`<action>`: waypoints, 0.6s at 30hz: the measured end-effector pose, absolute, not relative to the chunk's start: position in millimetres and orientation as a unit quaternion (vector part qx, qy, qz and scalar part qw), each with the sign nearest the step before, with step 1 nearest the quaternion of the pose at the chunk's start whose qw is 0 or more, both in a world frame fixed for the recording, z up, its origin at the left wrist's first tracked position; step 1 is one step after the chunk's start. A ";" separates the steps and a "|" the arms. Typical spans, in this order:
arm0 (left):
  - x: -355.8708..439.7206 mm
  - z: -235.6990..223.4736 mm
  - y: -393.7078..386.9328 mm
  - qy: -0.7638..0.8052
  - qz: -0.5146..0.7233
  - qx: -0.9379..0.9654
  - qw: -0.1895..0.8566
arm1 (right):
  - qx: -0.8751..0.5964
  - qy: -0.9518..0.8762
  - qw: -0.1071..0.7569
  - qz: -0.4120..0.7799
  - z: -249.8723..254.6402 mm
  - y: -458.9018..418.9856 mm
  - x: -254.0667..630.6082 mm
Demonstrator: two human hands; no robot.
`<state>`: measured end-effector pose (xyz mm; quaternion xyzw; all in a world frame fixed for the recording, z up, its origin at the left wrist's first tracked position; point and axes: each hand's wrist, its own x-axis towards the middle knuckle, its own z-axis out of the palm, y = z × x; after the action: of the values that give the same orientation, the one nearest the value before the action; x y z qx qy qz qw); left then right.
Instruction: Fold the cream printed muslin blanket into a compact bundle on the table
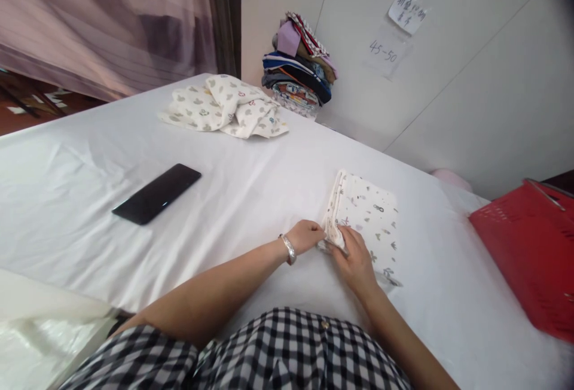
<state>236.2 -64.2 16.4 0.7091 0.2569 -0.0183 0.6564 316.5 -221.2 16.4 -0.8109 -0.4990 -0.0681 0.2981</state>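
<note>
A folded white cloth (pixel 370 213) with small grey and coloured prints lies flat on the white-covered table (pixel 251 198). My right hand (pixel 354 258) is wrapped round its near left corner, with the thumb underneath and the fingers on top. At the same corner my left hand (pixel 307 235), with a silver bracelet at the wrist, pinches the cloth's edge. The layers along the left side are bunched and slightly raised there. The tips of some fingers are hidden by the fabric.
A crumpled printed cloth (pixel 228 106) lies at the far edge. A black phone (pixel 156 194) rests on the left. Folded clothes (pixel 298 70) are stacked against the wall. A red basket (pixel 529 252) stands at the right, and a whitish plastic sheet (pixel 49 342) is at lower left.
</note>
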 end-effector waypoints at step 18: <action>232.7 19.0 -60.5 0.223 -0.045 0.773 0.592 | -0.800 -0.540 0.252 -0.078 15.4 -219.2 314.4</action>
<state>232.7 -60.5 19.0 0.7734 0.2234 -0.0449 0.5916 314.4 -219.2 15.4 -0.7996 -0.5396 -0.0779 0.2518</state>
